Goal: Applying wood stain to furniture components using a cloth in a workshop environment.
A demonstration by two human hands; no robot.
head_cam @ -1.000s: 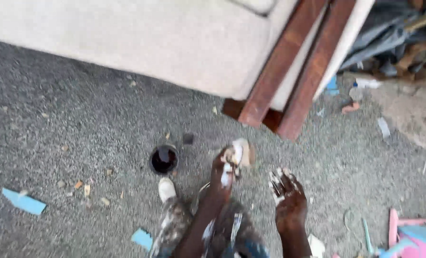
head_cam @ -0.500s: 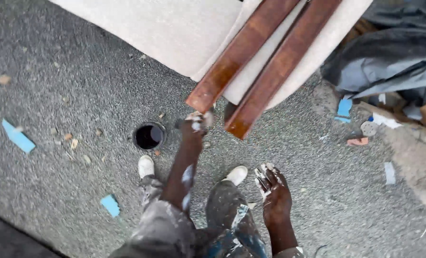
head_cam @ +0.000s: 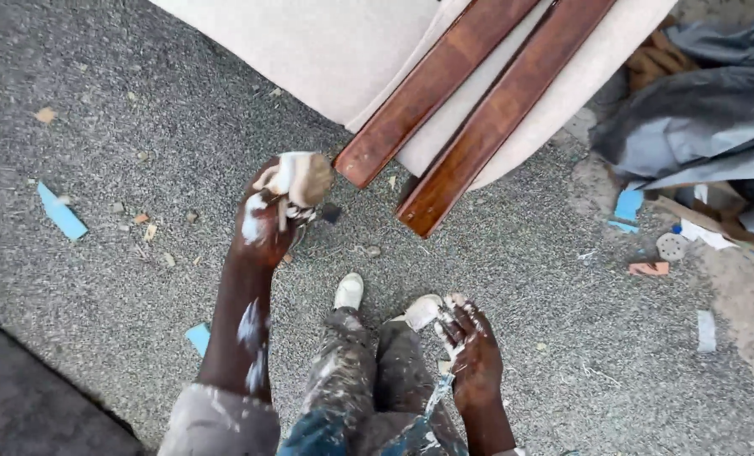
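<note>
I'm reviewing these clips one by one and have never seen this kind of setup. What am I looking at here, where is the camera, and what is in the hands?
There is no machine: a person wears one camera on the head, looking down at their own paint-smeared hands, trousers and white shoes. The left hand grips a small pale wad, perhaps a sponge or cloth, close to the end of a glossy brown wooden leg of a beige upholstered furniture piece; whether they touch is unclear. The right hand hangs low, open, holding nothing. The grey gravelly ground carries blue scraps and, at right, crumpled grey sheeting.
</note>
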